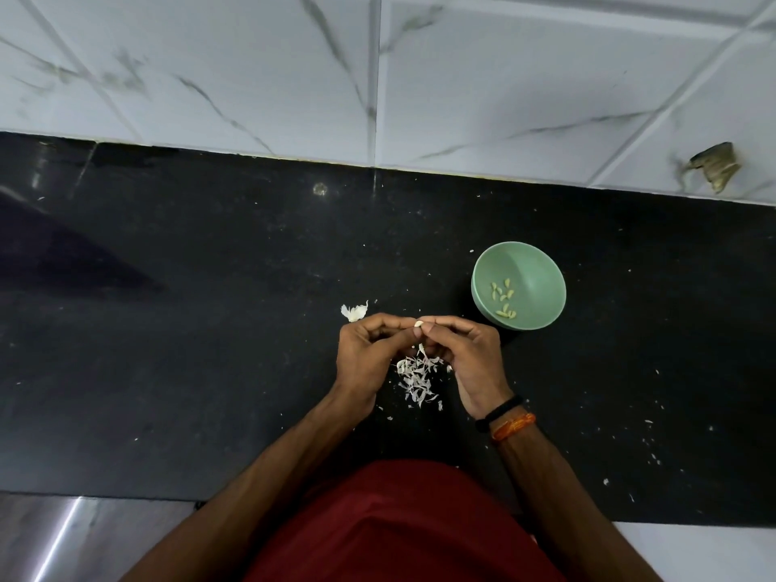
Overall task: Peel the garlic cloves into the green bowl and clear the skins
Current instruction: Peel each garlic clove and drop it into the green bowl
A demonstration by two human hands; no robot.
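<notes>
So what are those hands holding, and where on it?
A garlic clove, pinched between the fingertips of the left hand and right hand, one at each side. Exact contact points are too small to tell.

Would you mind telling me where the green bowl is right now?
In the head view, the green bowl sits on the black counter, right of centre, just beyond the right hand, with peeled cloves inside.

You face a black speckled surface (210, 329) whose far edge meets a white marble-veined tile wall (504, 77), chipped at its right end (716, 165).
</notes>
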